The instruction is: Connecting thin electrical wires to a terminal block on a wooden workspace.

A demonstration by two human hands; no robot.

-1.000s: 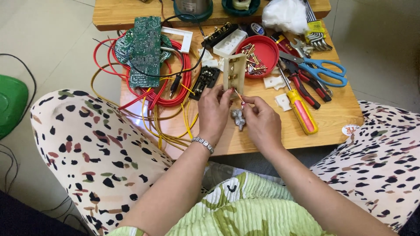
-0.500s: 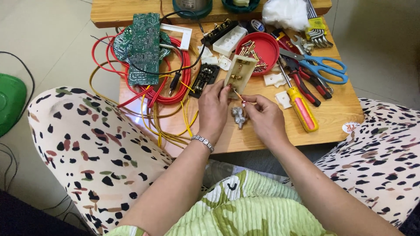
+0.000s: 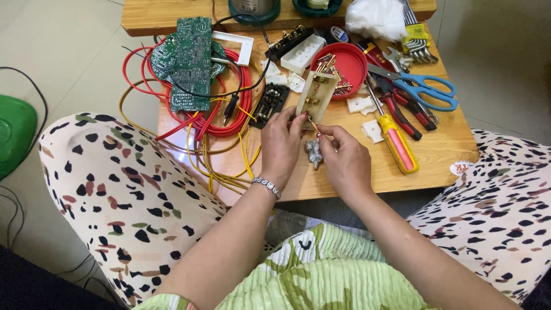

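Note:
My left hand (image 3: 281, 146) holds a cream switch plate (image 3: 316, 97) by its lower edge, tilted up with its brass terminals facing me. My right hand (image 3: 344, 163) pinches a thin orange-tipped wire (image 3: 313, 123) at the plate's bottom corner. A small grey metal piece (image 3: 313, 154) lies on the wooden table (image 3: 436, 155) just under my hands. A red round tray (image 3: 347, 63) with several small screws sits right behind the plate.
Red and yellow wire coils (image 3: 212, 129) and a green circuit board (image 3: 192, 60) lie at the left. A black switch module (image 3: 270, 103), a yellow-red screwdriver (image 3: 396, 140), pliers (image 3: 402, 106), blue scissors (image 3: 427, 92) and white plastic parts surround the hands. A green object (image 3: 14, 135) sits on the floor.
The switch plate has tilted a little more upright in my left hand. My right hand stays at its lower corner with the wire.

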